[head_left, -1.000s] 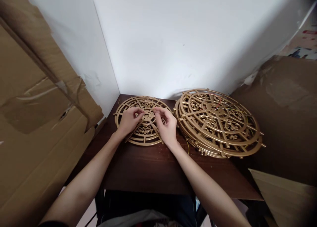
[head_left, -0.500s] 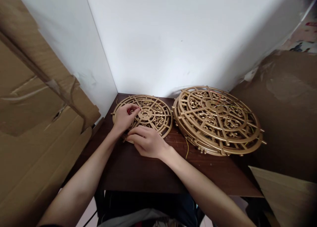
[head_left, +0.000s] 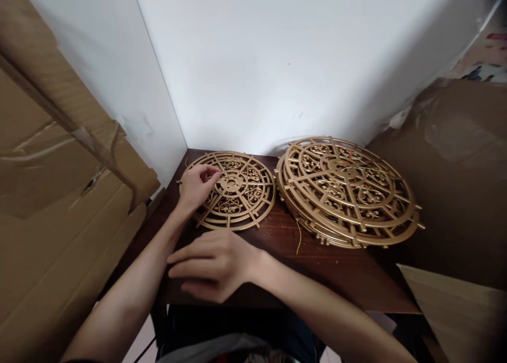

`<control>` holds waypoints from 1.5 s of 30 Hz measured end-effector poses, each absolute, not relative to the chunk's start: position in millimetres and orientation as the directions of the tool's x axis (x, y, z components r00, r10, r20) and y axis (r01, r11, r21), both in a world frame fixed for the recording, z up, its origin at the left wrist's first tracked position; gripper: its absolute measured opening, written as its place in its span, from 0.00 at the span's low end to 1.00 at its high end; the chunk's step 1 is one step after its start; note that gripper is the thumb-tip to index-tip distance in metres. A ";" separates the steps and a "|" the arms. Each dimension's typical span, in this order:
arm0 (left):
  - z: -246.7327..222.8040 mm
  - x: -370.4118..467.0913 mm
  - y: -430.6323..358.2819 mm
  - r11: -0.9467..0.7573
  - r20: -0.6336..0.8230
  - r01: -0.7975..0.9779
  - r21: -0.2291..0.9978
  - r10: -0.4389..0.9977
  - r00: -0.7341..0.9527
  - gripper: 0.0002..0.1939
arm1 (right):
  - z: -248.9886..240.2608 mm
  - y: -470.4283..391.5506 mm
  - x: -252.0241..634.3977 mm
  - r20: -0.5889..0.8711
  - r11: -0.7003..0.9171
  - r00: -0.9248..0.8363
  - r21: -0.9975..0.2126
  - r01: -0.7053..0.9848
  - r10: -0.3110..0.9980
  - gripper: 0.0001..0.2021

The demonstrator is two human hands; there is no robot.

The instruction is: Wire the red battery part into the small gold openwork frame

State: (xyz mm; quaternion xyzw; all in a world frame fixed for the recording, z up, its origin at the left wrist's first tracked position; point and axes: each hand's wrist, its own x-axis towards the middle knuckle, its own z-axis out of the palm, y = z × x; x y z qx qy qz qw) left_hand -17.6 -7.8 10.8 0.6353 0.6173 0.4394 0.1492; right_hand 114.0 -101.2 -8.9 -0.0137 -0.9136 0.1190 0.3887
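A round gold openwork disc (head_left: pixel 229 204), with scrolled ornament and a small hub, lies flat on the dark brown table. Over its left side, my left hand (head_left: pixel 196 186) is closed in a pinch. A bit of red shows between its thumb and fingers, too small to name. My right hand (head_left: pixel 216 262) hovers in front of the disc's near rim, apart from it. Its fingers stretch out to the left, slightly blurred, and nothing shows in them.
A stack of larger gold discs (head_left: pixel 348 194) leans unevenly on the right, with thin wires on top. A yellow wire (head_left: pixel 299 239) hangs beside it. Cardboard (head_left: pixel 59 194) stands along the left, more cardboard (head_left: pixel 451 183) on the right. A white wall (head_left: pixel 269 62) rises behind the table (head_left: pixel 325 278).
My right hand has drawn back from the disc's near edge toward me, and its fingers have straightened. My left hand stays at the disc's left side, shifted only slightly.
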 end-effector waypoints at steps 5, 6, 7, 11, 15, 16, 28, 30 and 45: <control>8.9 -20.2 -6.4 -0.179 0.365 0.659 0.730 0.918 -0.155 0.12 | -23.5 -122.3 94.3 0.785 0.976 -0.596 0.048 -0.212 -0.168 0.09; 8.3 -20.7 -6.3 -0.178 0.367 0.663 0.727 0.917 -0.156 0.12 | -25.5 -123.3 91.4 0.784 0.978 -0.597 0.064 -0.198 -0.173 0.09; 7.7 -21.1 -6.2 -0.177 0.368 0.664 0.726 0.916 -0.158 0.13 | -26.6 -122.4 89.7 0.787 0.985 -0.600 0.059 -0.161 -0.145 0.10; 4.6 -22.6 -4.8 -0.170 0.367 0.659 0.733 0.914 -0.173 0.14 | -22.2 -102.9 96.5 0.748 0.978 -0.631 -0.152 0.140 0.206 0.10; 5.0 -22.1 -4.6 -0.181 0.365 0.653 0.735 0.918 -0.157 0.13 | -14.8 -72.6 117.5 0.629 0.791 -0.479 -0.487 0.371 0.612 0.09; 6.1 -21.4 -5.3 -0.198 0.372 0.651 0.733 0.918 -0.140 0.13 | -14.0 -65.4 122.7 0.603 0.733 -0.416 -0.566 0.378 0.680 0.10; 12.7 -15.7 -12.4 -0.509 0.541 0.667 0.545 0.821 0.184 0.06 | -23.8 -5.5 122.6 0.342 0.346 -0.092 -0.937 0.040 0.935 0.10; 12.7 -15.7 -12.1 -0.500 0.545 0.662 0.559 0.823 0.161 0.06 | -24.6 -0.5 121.2 0.316 0.314 -0.112 -0.949 -0.033 0.942 0.07; 11.2 -16.8 -10.3 -0.452 0.520 0.633 0.628 0.850 0.090 0.09 | -27.1 1.9 128.4 0.210 0.193 -0.093 -0.967 -0.165 0.973 0.08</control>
